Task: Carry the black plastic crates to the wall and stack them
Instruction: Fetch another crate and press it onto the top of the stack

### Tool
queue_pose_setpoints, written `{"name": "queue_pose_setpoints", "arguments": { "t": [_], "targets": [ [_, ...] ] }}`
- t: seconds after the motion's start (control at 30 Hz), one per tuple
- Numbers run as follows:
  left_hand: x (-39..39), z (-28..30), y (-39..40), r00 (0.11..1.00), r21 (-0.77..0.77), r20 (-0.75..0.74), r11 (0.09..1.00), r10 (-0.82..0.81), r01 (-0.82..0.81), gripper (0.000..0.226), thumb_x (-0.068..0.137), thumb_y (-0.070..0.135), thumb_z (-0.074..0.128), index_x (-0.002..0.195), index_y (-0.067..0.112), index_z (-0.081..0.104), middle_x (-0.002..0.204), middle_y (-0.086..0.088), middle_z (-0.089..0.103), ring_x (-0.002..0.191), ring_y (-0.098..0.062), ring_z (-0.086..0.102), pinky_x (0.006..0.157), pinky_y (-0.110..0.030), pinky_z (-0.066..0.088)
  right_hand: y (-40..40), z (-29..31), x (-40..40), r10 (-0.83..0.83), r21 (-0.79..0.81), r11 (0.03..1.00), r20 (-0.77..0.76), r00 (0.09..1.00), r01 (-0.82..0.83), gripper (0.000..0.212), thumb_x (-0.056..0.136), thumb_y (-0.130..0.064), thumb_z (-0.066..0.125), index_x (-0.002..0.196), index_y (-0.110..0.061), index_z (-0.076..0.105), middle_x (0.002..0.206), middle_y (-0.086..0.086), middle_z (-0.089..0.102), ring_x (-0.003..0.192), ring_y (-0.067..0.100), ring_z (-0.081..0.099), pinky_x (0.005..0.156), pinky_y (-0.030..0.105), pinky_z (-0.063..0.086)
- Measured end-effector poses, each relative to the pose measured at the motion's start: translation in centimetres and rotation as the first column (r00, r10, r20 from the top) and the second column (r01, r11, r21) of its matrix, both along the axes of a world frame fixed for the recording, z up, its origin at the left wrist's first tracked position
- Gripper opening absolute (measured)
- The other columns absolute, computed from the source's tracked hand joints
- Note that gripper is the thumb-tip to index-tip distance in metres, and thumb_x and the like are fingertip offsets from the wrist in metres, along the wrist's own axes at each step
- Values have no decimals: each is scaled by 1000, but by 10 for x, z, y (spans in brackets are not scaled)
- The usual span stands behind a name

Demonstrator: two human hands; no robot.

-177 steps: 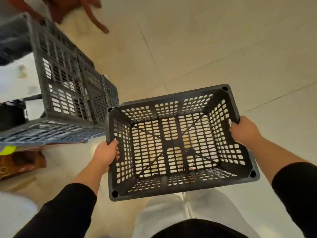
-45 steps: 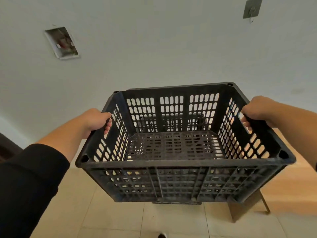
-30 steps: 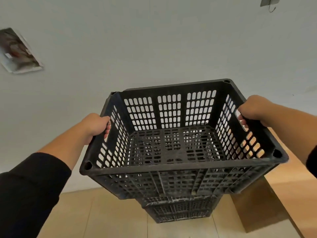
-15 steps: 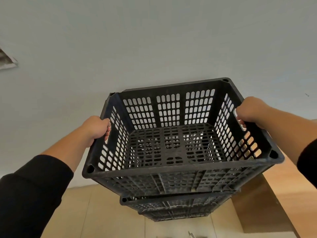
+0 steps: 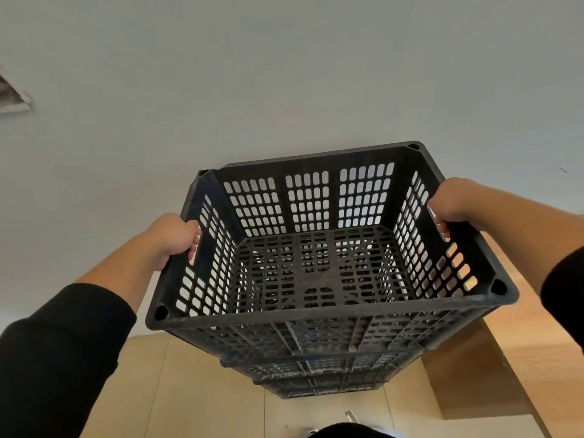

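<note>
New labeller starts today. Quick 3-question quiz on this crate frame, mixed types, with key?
1. True or false: both hands hold the black crate by its side handle slots.
2. Multiple choice: what lies directly below the held crate? A) a cardboard box B) a stack of black crates C) a chair
3. Short answer: what stands to the right of the stack?

Key
1. True: the left hand and the right hand each have fingers curled through a slot.
2. B
3. A wooden panel, standing on the tiled floor by the wall.
</note>
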State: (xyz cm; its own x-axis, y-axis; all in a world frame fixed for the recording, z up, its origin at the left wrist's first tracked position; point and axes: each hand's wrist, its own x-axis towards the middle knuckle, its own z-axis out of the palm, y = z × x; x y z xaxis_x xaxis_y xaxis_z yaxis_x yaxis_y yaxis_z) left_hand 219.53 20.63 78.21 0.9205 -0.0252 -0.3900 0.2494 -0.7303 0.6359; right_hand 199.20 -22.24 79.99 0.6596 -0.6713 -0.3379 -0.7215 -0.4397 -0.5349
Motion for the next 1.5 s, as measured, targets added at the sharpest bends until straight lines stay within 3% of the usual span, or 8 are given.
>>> {"name": "queue_pose_setpoints", "arguments": {
  "t": [0.17,0.3,0.57,0.73,0.9,1.13,1.27,1.5],
  "targets": [
    [-2,-1,2,1000,-9,-27,1000,8,-8,30,106,15,45,87,1,63,69,-14,58,58,-26,53,73,-43,51,0,0,5,3,-17,1000,-41,999,-4,27,100,4,53,73,4,53,68,21,61,61,34,63,82,53,61],
    [-1,-4,0,997,-7,-69,1000,17,-17,31,106,13,41,84,2,61,68,-15,58,61,-26,52,73,-42,51,0,-3,10,-36,-13,999,-57,998,36,15,104,5,45,110,15,54,85,35,70,68,43,71,84,54,62],
    [1,-13,-2,991,47,130,999,-25,19,34,105,17,46,85,-2,67,71,-15,66,62,-29,61,79,-46,58,8,-7,11,-32,-124,992,-44,999,26,16,104,-1,46,98,11,56,75,25,75,58,34,73,59,34,56],
    [2,-12,-6,983,101,182,995,-34,15,38,105,20,47,88,-4,71,73,-15,72,63,-30,65,86,-49,60,6,-9,15,-31,-136,990,-17,999,29,23,99,0,53,84,11,66,67,19,76,70,35,77,86,46,60],
    [8,-7,-8,981,107,188,994,-44,25,37,108,19,46,91,-4,69,76,-16,71,62,-29,64,70,-38,55,6,-15,14,-54,-138,989,42,998,59,16,98,3,56,85,10,65,68,21,75,64,36,77,81,51,65],
    [4,-11,-6,978,122,206,992,-35,9,39,108,23,46,89,-1,70,83,-19,75,65,-30,67,82,-46,58,9,-14,12,-35,-209,977,42,999,43,20,94,0,57,74,1,58,74,21,71,60,33,71,58,38,59],
    [1,-11,-6,978,108,205,994,-31,9,37,109,22,46,92,-2,68,83,-19,73,65,-28,65,72,-41,57,15,-11,9,-11,-277,961,-26,1000,3,9,82,8,67,73,6,66,84,21,74,77,39,73,79,47,62],
    [-3,-9,-6,979,80,201,997,-23,7,36,110,21,45,88,1,65,85,-16,74,66,-25,65,64,-32,52,19,-15,7,6,-323,947,-10,1000,-9,20,93,-4,57,74,2,59,71,19,68,64,30,64,50,30,39]
  ]
}}
